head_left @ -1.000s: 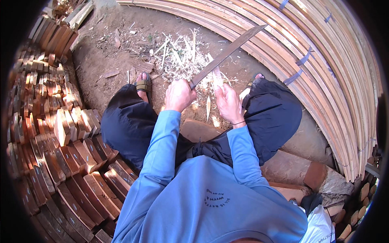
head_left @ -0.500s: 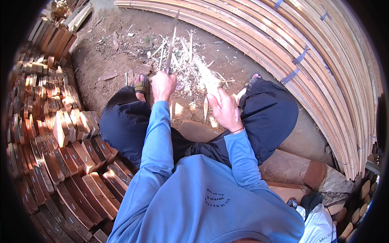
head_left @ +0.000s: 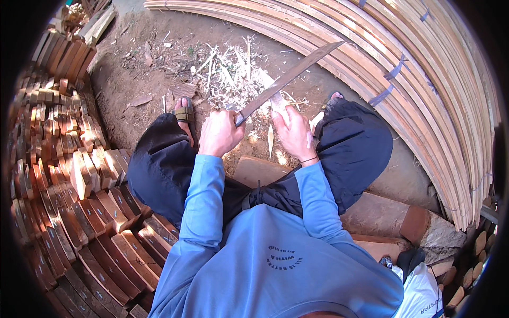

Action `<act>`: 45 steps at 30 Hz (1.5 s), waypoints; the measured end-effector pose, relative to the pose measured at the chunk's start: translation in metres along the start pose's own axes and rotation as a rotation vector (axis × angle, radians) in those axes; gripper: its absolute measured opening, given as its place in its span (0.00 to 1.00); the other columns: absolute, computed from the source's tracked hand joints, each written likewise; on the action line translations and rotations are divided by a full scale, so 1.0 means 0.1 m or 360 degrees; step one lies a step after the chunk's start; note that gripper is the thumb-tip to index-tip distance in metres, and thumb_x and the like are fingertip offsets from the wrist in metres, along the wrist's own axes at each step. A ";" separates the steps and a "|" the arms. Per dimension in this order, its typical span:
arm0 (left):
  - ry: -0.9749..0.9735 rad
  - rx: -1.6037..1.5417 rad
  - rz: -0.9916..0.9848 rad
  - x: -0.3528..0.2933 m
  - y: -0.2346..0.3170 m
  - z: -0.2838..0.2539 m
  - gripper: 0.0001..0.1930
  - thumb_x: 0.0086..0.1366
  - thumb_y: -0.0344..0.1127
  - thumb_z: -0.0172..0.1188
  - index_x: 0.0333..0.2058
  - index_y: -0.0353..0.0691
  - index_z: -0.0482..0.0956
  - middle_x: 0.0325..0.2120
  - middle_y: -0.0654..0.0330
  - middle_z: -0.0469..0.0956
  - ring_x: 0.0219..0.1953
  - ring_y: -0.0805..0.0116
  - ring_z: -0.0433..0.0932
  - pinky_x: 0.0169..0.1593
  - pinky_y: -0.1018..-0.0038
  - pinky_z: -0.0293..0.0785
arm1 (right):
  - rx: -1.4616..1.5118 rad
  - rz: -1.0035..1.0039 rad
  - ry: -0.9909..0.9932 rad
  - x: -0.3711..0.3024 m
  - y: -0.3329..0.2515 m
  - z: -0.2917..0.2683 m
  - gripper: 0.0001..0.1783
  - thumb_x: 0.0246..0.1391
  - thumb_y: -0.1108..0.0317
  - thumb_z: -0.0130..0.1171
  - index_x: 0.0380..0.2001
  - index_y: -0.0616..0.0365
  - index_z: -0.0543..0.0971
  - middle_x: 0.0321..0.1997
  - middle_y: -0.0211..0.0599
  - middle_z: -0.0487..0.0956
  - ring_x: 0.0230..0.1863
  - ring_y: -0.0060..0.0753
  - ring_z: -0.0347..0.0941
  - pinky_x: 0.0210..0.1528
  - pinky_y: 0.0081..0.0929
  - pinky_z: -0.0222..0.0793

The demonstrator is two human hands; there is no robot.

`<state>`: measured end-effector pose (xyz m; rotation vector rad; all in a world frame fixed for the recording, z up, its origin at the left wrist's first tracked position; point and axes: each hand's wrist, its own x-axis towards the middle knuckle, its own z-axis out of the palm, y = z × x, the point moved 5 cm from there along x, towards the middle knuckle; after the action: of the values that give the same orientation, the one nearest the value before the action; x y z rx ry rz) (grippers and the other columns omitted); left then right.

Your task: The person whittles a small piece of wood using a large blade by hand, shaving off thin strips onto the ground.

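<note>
My left hand (head_left: 220, 133) is closed around the handle of a machete (head_left: 297, 73). Its long dark blade slants away to the far right and crosses above the pale piece of wood (head_left: 277, 102) in my right hand (head_left: 293, 137). Whether blade and wood touch, I cannot tell. My right fingers are wrapped round this wood, whose far part is washed out by sunlight. Just left of my right hand shows a small pointed light stick (head_left: 271, 141). Wood shavings (head_left: 230, 79) lie heaped on the ground beyond my hands.
Stacked short wooden boards (head_left: 106, 233) fill the left side. Long strips of wood (head_left: 371, 63), tied with bluish bands, curve along the far right. My feet stand either side of the shavings. A white bag (head_left: 421, 297) lies at the lower right.
The machete has swung from pointing straight away to slanting right, its blade now over the wood. My left hand has come slightly nearer; my right hand has barely moved.
</note>
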<state>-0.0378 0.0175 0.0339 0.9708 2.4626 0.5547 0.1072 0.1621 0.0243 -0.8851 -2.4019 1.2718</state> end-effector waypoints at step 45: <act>0.0449 -0.0133 -0.0372 0.24 -0.21 -0.25 0.18 0.63 0.44 0.58 0.31 0.31 0.84 0.24 0.37 0.80 0.35 0.39 0.82 0.46 0.53 0.75 | 0.0097 0.0026 -0.0094 -0.14 0.08 -0.01 0.17 0.63 0.60 0.59 0.40 0.67 0.76 0.31 0.61 0.80 0.36 0.64 0.79 0.37 0.46 0.72</act>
<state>-0.0784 0.0151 0.0381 0.5933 2.7259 0.7500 0.1219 0.1569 0.0190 -0.8629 -2.3911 1.3882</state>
